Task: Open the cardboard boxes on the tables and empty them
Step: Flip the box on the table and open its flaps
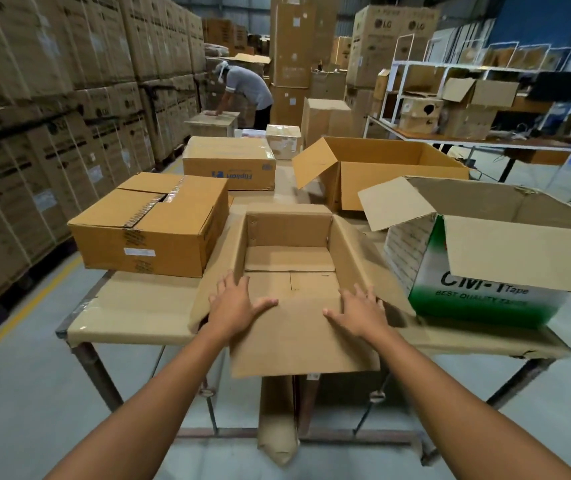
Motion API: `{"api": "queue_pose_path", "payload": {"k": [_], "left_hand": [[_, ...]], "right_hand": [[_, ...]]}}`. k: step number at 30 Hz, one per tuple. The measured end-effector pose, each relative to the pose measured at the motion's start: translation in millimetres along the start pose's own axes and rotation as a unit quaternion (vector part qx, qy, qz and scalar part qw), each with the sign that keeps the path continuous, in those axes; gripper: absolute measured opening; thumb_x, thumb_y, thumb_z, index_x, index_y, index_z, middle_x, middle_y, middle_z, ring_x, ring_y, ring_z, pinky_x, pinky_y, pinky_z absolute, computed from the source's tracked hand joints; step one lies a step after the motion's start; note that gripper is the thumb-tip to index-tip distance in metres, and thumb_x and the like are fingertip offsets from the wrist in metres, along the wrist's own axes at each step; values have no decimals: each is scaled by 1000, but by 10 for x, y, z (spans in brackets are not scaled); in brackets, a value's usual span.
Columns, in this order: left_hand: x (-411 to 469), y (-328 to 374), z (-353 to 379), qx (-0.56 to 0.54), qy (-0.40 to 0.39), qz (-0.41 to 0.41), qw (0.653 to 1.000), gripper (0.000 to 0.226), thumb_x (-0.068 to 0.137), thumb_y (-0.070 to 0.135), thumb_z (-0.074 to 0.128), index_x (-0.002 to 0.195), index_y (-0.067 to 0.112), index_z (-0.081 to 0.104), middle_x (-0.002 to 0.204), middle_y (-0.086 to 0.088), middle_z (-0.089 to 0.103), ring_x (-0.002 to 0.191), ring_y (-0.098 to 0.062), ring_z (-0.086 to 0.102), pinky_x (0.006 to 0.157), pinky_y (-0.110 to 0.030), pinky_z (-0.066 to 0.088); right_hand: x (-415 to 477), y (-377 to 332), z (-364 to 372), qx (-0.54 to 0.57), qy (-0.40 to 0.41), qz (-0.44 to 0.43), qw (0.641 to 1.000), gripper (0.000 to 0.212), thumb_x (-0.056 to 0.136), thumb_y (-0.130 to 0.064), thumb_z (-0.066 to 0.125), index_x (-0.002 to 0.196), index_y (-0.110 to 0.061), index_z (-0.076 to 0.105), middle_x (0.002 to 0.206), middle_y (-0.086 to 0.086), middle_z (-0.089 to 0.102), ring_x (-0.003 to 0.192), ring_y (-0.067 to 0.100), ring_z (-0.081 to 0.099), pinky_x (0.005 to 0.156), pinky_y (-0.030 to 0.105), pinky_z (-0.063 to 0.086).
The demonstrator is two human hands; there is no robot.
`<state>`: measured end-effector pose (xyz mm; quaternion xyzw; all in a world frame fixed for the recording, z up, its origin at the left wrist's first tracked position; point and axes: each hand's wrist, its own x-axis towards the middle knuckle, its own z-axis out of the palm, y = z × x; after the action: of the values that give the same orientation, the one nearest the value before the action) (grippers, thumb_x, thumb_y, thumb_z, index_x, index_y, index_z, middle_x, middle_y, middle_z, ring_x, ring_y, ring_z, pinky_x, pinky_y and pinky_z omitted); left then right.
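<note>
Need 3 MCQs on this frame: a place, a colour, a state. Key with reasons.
1. The taped closed box lies where from the open middle box? A left B right C inside
2. The printed tape box is: A red B green and white C blue
3. The left hand and right hand are: A gripping tape B raised in air C flat on the middle box's near flap
Key: 1 A, it stands to its left; 2 B, green band below white; 3 C, fingers spread on the flap.
</note>
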<state>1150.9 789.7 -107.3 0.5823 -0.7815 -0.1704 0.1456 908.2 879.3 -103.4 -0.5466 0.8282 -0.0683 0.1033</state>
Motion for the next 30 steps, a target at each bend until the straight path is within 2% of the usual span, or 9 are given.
{"api": "queue_pose_path", "payload": {"k": [3, 7, 11, 15, 18, 21, 23, 27, 30], "left_hand": [[-233, 67, -77, -56, 30, 31, 998, 93, 86, 77, 43, 157, 22, 21, 166, -9, 12, 152, -30, 11, 119, -58, 23], [-745, 198, -243, -124, 114, 70, 983, 69, 96, 61, 45, 153, 23, 34, 163, -9, 23, 151, -27, 15, 120, -51, 24], [-1497, 295, -352, -178, 195, 82, 961, 67, 94, 61, 43, 149, 23, 40, 161, -9, 28, 148, -26, 21, 117, -50, 26], [-2338, 306, -422, -201, 229, 75, 949, 66, 93, 60, 44, 149, 26, 40, 160, -3, 29, 148, -17, 23, 113, -30, 22], [-2897, 103, -405, -193, 239, 52, 950, 62, 95, 55, 48, 149, 26, 41, 159, 0, 34, 147, -13, 25, 111, -16, 18], [-3369, -180, -371, -199, 244, 28, 949, 58, 95, 52, 52, 145, 22, 46, 153, -1, 43, 143, -13, 34, 108, -3, 19], [-3625, -353, -357, -198, 240, 14, 950, 55, 96, 46, 55, 144, 20, 48, 150, 0, 46, 141, -13, 38, 109, -7, 24], [-4057, -694, -354, -192, 223, -13, 955, 57, 96, 45, 57, 145, 20, 47, 148, 3, 47, 138, -12, 41, 111, -33, 38], [-4354, -1007, -372, -205, 224, -33, 952, 57, 95, 48, 57, 145, 23, 46, 146, 4, 48, 137, -13, 43, 110, -42, 42]], "right_hand": [[-222, -60, -88, 36, 49, -38, 997, 75, 93, -55, 57, 155, -24, 29, 165, 8, 23, 152, 28, 20, 121, 50, 22], [-715, -149, -179, 124, 71, -61, 988, 80, 92, -52, 61, 157, -28, 22, 166, 4, 18, 152, 24, 22, 118, 45, 27], [-1471, -191, -200, 242, 95, -113, 959, 78, 94, -54, 58, 158, -28, 22, 166, -1, 18, 152, 18, 19, 120, 39, 22], [-2252, -285, -105, 347, 117, -133, 921, 75, 93, -52, 60, 156, -29, 26, 163, -7, 24, 149, 11, 24, 119, 39, 27], [-2690, -408, 33, 398, 101, -148, 900, 74, 92, -50, 62, 155, -29, 28, 160, -7, 32, 145, 11, 32, 118, 45, 35], [-3058, -556, 231, 431, 75, -157, 885, 75, 88, -57, 59, 153, -35, 29, 157, -9, 36, 142, 8, 36, 114, 47, 40], [-3266, -651, 393, 435, 58, -161, 884, 72, 88, -57, 57, 152, -36, 32, 156, -10, 37, 140, 7, 38, 113, 46, 42], [-3595, -878, 720, 432, 28, -179, 884, 69, 89, -56, 57, 150, -33, 37, 151, -10, 42, 136, 7, 43, 108, 45, 47], [-3750, -1144, 935, 421, 14, -207, 883, 66, 89, -55, 57, 148, -31, 40, 149, -9, 44, 134, 8, 45, 105, 45, 49]]}}
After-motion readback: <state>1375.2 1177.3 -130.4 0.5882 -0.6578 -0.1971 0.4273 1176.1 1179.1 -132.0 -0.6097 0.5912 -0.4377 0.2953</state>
